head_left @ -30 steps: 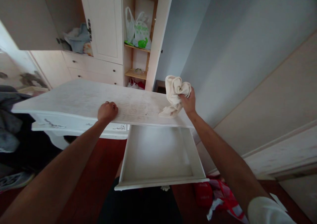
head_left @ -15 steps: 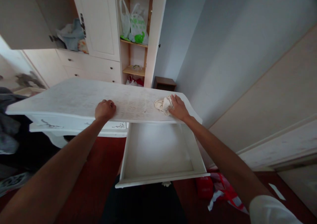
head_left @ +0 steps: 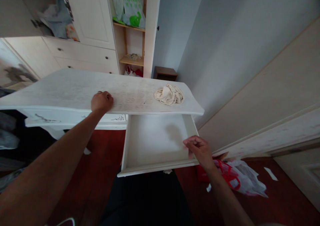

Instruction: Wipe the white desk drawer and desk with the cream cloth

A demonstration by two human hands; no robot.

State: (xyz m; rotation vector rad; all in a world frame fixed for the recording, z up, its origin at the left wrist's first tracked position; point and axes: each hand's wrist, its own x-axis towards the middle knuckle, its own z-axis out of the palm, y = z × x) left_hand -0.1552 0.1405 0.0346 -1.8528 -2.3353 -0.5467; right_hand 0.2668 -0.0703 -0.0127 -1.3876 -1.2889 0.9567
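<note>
My left hand [head_left: 102, 101] is closed in a fist and rests on the white desk top [head_left: 82, 83]. A dark spot shows at the curl of its fingers; whether it grips anything is hidden. My right hand [head_left: 198, 149] hovers near the right front corner of the pulled-out drawer [head_left: 152, 141], with fingers loosely bent, partly apart and holding nothing I can see. The drawer is bare inside, apart from a hand's shadow. A crumpled cream cloth [head_left: 169, 95] lies by itself near the right end of the desk top. Greyish smudges mark the surface between cloth and fist.
Behind the desk stands a white wardrobe [head_left: 92, 16] with open doors and plastic bags [head_left: 132, 6] on a shelf. A grey-blue wall [head_left: 212, 29] borders the right side. Red and clear plastic bags [head_left: 246, 177] lie on the dark red floor [head_left: 97, 156]. My legs are under the drawer.
My right hand has let go of the cloth and moved down and toward me, to the drawer's right front corner. The cloth stays on the desk. My left fist remains in place.
</note>
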